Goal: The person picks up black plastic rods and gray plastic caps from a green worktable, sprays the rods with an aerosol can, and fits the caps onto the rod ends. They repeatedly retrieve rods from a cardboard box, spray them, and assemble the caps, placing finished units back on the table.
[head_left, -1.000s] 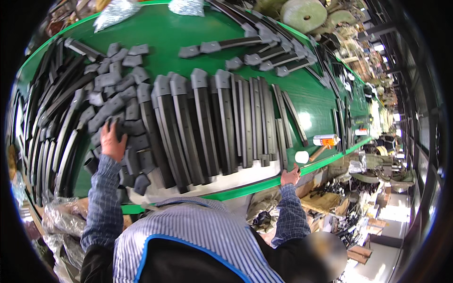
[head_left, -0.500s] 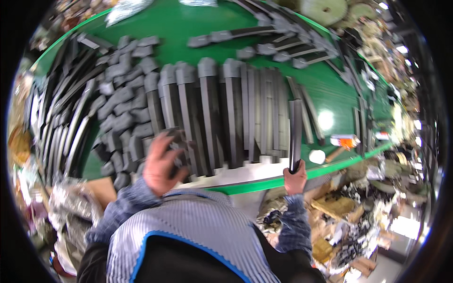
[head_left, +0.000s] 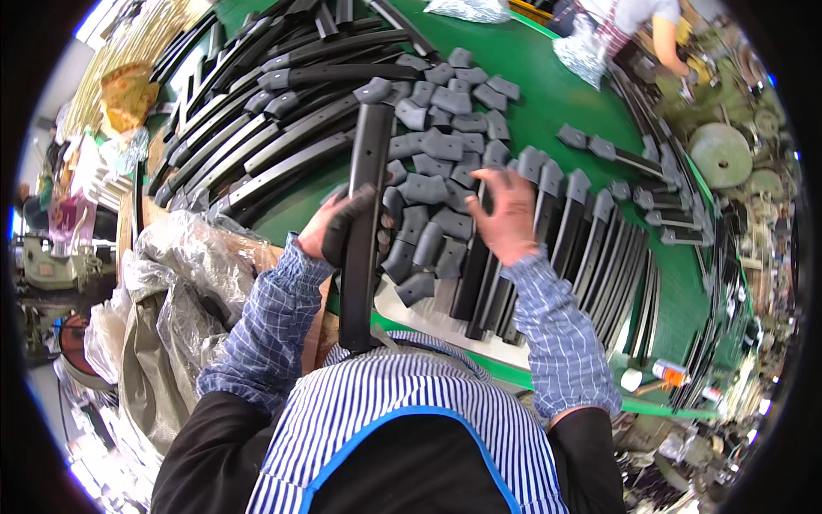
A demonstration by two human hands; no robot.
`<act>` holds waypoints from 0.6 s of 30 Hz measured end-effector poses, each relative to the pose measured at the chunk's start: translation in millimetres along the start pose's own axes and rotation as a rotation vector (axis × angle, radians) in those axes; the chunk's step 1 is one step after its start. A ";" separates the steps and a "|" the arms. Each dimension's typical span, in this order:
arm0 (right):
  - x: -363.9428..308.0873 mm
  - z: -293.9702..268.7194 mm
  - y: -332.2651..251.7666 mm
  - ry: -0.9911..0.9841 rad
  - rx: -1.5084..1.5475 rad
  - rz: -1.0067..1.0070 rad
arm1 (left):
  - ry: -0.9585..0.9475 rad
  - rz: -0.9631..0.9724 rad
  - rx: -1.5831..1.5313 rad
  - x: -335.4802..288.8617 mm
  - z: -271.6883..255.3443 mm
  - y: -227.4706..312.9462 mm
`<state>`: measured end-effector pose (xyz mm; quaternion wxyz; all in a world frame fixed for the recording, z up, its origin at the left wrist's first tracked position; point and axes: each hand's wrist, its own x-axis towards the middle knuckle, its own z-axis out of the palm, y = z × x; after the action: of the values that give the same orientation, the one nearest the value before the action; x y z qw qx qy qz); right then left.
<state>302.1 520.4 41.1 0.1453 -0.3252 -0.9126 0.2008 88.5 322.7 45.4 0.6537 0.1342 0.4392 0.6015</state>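
A long black channel-shaped strip [head_left: 364, 231] stands lengthwise in front of me, its lower end at my apron. My left hand [head_left: 332, 224] is closed round its left side, about halfway along. My right hand [head_left: 509, 216] hovers at the near-left end of a row of capped strips [head_left: 591, 236], fingers curved and apart. I make out nothing held in it, though its fingertips partly hide what lies under them. Between my hands many loose grey angled connectors [head_left: 441, 146] lie in a heap.
On the left, black strips [head_left: 265, 141] are piled at a slant. Clear plastic bags [head_left: 184, 265] hang by the green table's [head_left: 548, 81] near-left edge. A white cup [head_left: 631, 379] and an orange-and-white can [head_left: 670, 372] stand near-right. Another person's arm [head_left: 666, 43] shows at the far right.
My view has swung left. The black strip that was in my right hand is now in my left. My right hand has let go and moved to the row's capped ends.
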 end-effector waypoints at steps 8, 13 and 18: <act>60.6 106.8 -1.9 -0.488 -0.261 -0.265 | -0.273 0.208 -0.769 21.4 -33.4 13.1; 14.5 40.7 11.5 -0.346 0.679 0.081 | -0.315 0.289 -0.826 26.9 -25.5 15.4; -28.8 -38.3 -7.4 -0.111 1.060 0.387 | -0.466 0.293 -0.803 29.9 13.8 11.6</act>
<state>334.8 506.8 74.2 0.2011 -0.3583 -0.6169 0.6713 87.7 357.5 49.1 0.6432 0.0628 -0.0091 0.7631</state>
